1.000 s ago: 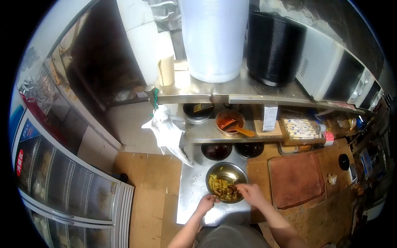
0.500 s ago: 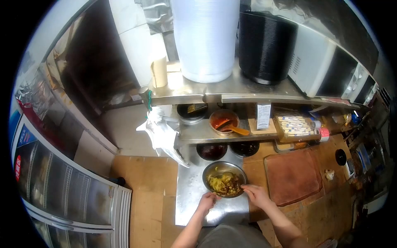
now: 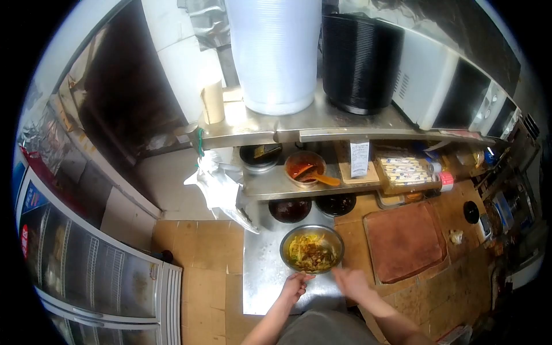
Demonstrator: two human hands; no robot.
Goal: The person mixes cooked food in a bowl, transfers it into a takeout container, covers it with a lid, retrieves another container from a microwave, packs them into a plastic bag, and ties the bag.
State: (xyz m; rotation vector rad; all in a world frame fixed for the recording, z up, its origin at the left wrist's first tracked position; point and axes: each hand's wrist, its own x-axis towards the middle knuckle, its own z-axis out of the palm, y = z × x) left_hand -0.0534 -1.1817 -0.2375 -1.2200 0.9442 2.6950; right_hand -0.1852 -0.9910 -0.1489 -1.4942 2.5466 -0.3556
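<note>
A round metal mixing bowl (image 3: 333, 237) holds yellow-green shredded food (image 3: 309, 252) with brown bits on it. At the bowl's near rim, my left hand (image 3: 295, 286) is closed with fingers and thumb pinching the edge. Just off the lower right of the rim is my right hand (image 3: 353, 283). Motion smears its fingers, and I cannot make out whether it holds anything. The bowl rests on a shiny metal worktop (image 3: 261, 273). Behind it stand a bowl of dark red sauce (image 3: 290, 210) and a bowl of black contents (image 3: 336, 204).
A reddish-brown cutting board (image 3: 405, 241) lies at the right. The shelf above bears a red sauce bowl (image 3: 298, 163) with an orange-handled spoon (image 3: 325, 179) and a box of wrapped sticks (image 3: 405, 171). A white plastic bag (image 3: 218, 187) hangs left. A glass-door fridge (image 3: 95, 264) stands further left.
My right hand has moved down, away from the bowl's right rim, and is now blurred. The food has shifted in the bowl. My left hand stays at the near rim. The view has shifted slightly.
</note>
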